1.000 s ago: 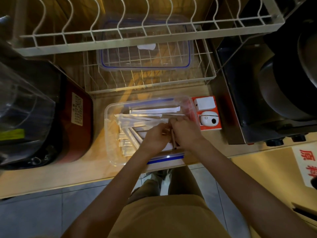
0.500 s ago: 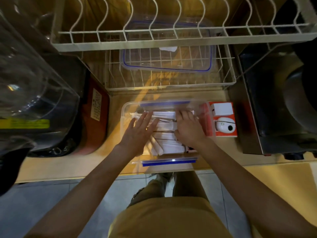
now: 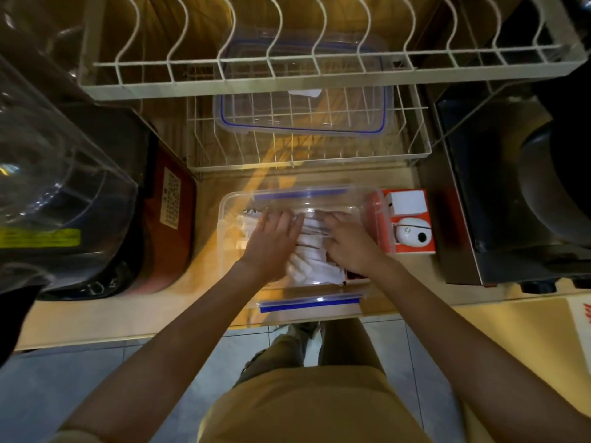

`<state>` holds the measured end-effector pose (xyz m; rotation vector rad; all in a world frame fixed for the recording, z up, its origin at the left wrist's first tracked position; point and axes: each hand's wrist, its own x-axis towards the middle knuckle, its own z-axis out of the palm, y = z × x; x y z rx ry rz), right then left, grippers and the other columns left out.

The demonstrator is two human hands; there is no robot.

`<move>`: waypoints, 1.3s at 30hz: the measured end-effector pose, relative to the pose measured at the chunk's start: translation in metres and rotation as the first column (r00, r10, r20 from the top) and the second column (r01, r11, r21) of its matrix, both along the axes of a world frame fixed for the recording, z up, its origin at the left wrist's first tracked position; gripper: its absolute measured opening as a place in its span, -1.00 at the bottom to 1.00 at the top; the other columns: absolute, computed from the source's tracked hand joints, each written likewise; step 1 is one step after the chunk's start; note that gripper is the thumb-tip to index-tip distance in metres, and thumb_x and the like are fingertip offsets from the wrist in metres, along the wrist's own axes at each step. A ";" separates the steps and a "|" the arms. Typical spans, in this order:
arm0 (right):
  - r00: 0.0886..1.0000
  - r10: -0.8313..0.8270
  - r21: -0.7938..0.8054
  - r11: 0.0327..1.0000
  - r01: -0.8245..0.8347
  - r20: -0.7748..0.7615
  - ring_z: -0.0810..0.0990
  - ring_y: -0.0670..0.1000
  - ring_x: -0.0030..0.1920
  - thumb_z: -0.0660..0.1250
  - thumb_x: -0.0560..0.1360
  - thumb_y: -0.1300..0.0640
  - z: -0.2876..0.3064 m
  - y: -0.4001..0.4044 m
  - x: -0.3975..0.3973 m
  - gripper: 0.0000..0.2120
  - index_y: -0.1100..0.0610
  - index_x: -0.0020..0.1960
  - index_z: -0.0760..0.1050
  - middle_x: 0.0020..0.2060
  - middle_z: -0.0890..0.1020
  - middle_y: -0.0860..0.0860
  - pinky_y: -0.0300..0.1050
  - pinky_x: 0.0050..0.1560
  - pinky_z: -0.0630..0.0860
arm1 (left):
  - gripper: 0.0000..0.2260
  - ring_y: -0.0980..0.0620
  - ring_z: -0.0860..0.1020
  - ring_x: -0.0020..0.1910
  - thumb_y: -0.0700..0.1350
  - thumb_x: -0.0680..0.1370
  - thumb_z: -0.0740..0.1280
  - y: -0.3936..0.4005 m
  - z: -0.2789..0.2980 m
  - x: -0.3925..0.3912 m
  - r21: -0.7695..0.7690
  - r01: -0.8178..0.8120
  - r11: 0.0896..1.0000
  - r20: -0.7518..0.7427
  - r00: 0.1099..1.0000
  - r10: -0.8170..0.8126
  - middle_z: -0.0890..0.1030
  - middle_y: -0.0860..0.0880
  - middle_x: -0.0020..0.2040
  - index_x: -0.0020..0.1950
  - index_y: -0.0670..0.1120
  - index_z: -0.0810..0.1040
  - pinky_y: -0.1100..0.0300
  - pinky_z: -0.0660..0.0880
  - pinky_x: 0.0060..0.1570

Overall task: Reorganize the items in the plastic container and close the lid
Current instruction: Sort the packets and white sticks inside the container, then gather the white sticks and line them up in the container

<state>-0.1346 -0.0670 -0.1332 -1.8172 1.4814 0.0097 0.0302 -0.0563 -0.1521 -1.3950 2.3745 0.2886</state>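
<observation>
Writing on the white label (image 3: 169,201) of the red appliance left of the plastic container (image 3: 224,219) is too small to read. Left hand (image 3: 271,243) and right hand (image 3: 350,243) lie side by side inside the container, fingers straight, pressing flat on the white packets (image 3: 310,262). Behind the container, the lid (image 3: 303,113) rests in the wire rack (image 3: 415,148).

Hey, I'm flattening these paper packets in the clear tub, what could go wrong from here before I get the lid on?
1. The plastic container sits at the counter's front edge with its near flap overhanging; pressing with the left hand and right hand might tip it.
2. The white packets look heaped, so the lid in the wire rack may not seat.
</observation>
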 end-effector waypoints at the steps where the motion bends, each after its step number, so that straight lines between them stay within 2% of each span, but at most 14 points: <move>1: 0.988 -0.120 0.033 0.993 0.117 0.096 0.32 0.11 0.37 0.14 0.53 0.27 0.003 -0.001 -0.002 -0.53 0.15 0.43 0.24 0.36 0.39 0.16 -0.06 0.36 0.28 | -0.21 -0.22 0.32 0.35 -0.06 0.35 0.44 -0.002 -0.002 -0.001 -0.027 -0.004 1.000 -0.026 1.000 0.003 0.33 -0.25 0.36 0.45 -0.18 0.10 -0.12 0.19 0.41; 5: 0.700 -0.574 0.249 0.817 0.519 0.424 0.44 -0.02 0.23 0.14 0.56 0.28 0.031 0.002 -0.010 -0.66 0.14 0.32 0.40 0.14 0.47 -0.13 -0.28 0.09 0.38 | -0.47 -0.16 0.43 0.22 -0.17 0.38 0.42 -0.010 -0.007 -0.006 -0.095 -0.060 0.994 -0.112 0.992 0.049 0.45 -0.18 0.24 0.30 -0.13 0.32 -0.04 0.41 0.20; 7: 0.587 -0.656 0.331 0.751 0.571 0.475 0.46 -0.19 0.14 0.14 0.57 0.26 0.042 0.007 -0.014 -0.69 0.11 0.29 0.43 0.01 0.41 -0.27 -0.46 -0.07 0.37 | -0.52 -0.14 0.39 0.27 -0.17 0.45 0.35 -0.013 -0.007 -0.009 -0.061 -0.097 0.993 -0.123 0.988 0.089 0.41 -0.16 0.29 0.31 -0.12 0.26 -0.03 0.36 0.24; 9: 0.560 -0.663 0.336 0.742 0.580 0.497 0.47 -0.44 -0.07 0.14 0.57 0.26 0.044 0.015 -0.017 -0.77 0.07 0.14 0.48 -0.08 0.41 -0.32 -0.57 -0.21 0.37 | -0.55 -0.13 0.38 0.28 -0.16 0.47 0.33 -0.015 -0.007 -0.012 -0.045 -0.131 0.990 -0.124 0.985 0.124 0.43 -0.15 0.30 0.31 -0.10 0.26 -0.02 0.34 0.26; 13: 0.716 -0.608 0.236 0.794 0.560 0.344 0.52 -0.19 -0.10 0.10 0.56 0.31 0.035 0.029 -0.014 -0.77 0.17 0.06 0.51 -0.02 0.52 -0.06 -0.57 -0.28 0.41 | -0.67 -0.13 0.42 0.27 -0.17 0.52 0.25 -0.019 -0.005 -0.016 -0.042 -0.153 0.987 -0.067 0.986 0.150 0.48 -0.14 0.26 0.28 -0.09 0.37 -0.01 0.36 0.23; 15: 0.858 -0.480 0.181 0.874 0.451 0.180 0.57 -0.08 -0.14 0.12 0.55 0.31 0.027 0.034 -0.013 -0.78 0.26 0.06 0.53 -0.05 0.59 0.08 -0.43 -0.25 0.45 | -0.71 -0.12 0.44 0.27 -0.16 0.53 0.24 -0.020 -0.004 -0.016 -0.045 -0.177 0.983 -0.072 0.982 0.174 0.51 -0.14 0.25 0.26 -0.07 0.42 -0.01 0.36 0.24; 17: 0.947 -0.321 0.166 0.935 0.314 0.017 0.57 0.07 -0.04 0.14 0.52 0.30 0.022 0.037 -0.013 -0.76 0.31 0.07 0.54 0.05 0.58 0.19 -0.19 -0.05 0.52 | -0.72 -0.12 0.44 0.26 -0.15 0.53 0.25 -0.020 -0.004 -0.016 -0.043 -0.197 0.979 -0.077 0.978 0.194 0.52 -0.14 0.23 0.24 -0.06 0.44 -0.01 0.35 0.25; 20: 0.975 -0.209 0.168 0.961 0.219 -0.077 0.48 0.18 0.16 0.11 0.51 0.28 0.025 0.037 -0.009 -0.71 0.35 0.11 0.52 0.17 0.50 0.26 0.01 0.25 0.42 | -0.73 -0.11 0.46 0.24 -0.12 0.52 0.26 -0.019 -0.005 -0.015 -0.051 -0.217 0.975 -0.077 0.974 0.213 0.54 -0.13 0.21 0.23 -0.04 0.46 -0.01 0.36 0.25; 26: 0.968 -0.239 0.193 0.949 0.248 -0.072 0.52 0.14 0.12 0.10 0.55 0.29 0.035 0.037 -0.009 -0.74 0.33 0.11 0.50 0.18 0.50 0.22 -0.10 0.13 0.43 | -0.74 -0.18 0.56 0.08 -0.24 0.48 0.25 -0.022 0.001 -0.011 0.058 -0.353 0.934 -0.218 0.908 0.357 0.61 -0.17 0.08 0.15 -0.10 0.52 -0.03 0.47 0.16; 29: 0.966 -0.241 0.140 0.957 0.252 -0.092 0.54 0.14 0.13 0.11 0.55 0.31 0.036 0.037 -0.011 -0.74 0.30 0.17 0.48 0.20 0.50 0.22 -0.16 0.13 0.42 | -0.84 -0.19 0.60 -0.03 -0.25 0.47 0.27 -0.026 0.008 -0.007 0.131 -0.451 0.883 -0.413 0.785 0.462 0.65 -0.22 -0.01 0.02 -0.19 0.55 -0.03 0.54 0.02; 33: 0.971 -0.186 0.085 0.976 0.200 -0.151 0.49 0.12 0.21 0.13 0.56 0.27 0.036 0.037 -0.007 -0.70 0.26 0.27 0.38 0.32 0.38 0.17 -0.13 0.21 0.40 | -0.78 0.10 0.52 -0.22 -0.37 0.43 0.30 -0.024 0.031 -0.003 0.346 -0.481 0.806 -0.664 0.481 0.572 0.57 -0.09 -0.11 0.06 -0.28 0.54 0.51 0.38 -0.31; 35: 0.975 -0.132 0.078 0.986 0.148 -0.181 0.44 0.16 0.26 0.13 0.54 0.30 0.034 0.035 -0.004 -0.65 0.25 0.32 0.32 0.37 0.32 0.16 -0.01 0.25 0.41 | -0.77 0.24 0.45 -0.30 -0.39 0.40 0.34 -0.021 0.037 -0.001 0.394 -0.484 0.781 -0.703 0.388 0.596 0.55 -0.08 -0.15 0.05 -0.27 0.54 0.59 0.35 -0.35; 37: 0.968 -0.124 0.065 0.988 0.141 -0.216 0.37 0.19 0.31 0.13 0.52 0.30 0.031 0.032 -0.003 -0.61 0.24 0.35 0.29 0.38 0.30 0.16 0.04 0.28 0.39 | -0.74 0.13 0.52 -0.25 -0.35 0.39 0.38 -0.018 0.036 -0.001 0.470 -0.505 0.724 -0.710 0.271 0.650 0.57 -0.09 -0.12 0.08 -0.23 0.53 0.49 0.44 -0.23; 39: 0.961 -0.125 0.075 0.986 0.148 -0.246 0.35 0.18 0.32 0.13 0.53 0.29 0.032 0.029 -0.001 -0.62 0.25 0.34 0.31 0.36 0.32 0.17 0.03 0.28 0.37 | -0.70 -0.05 0.57 -0.08 -0.30 0.40 0.40 -0.012 0.035 -0.003 0.570 -0.521 0.636 -0.693 0.111 0.713 0.59 -0.13 -0.05 0.11 -0.22 0.52 0.12 0.54 -0.05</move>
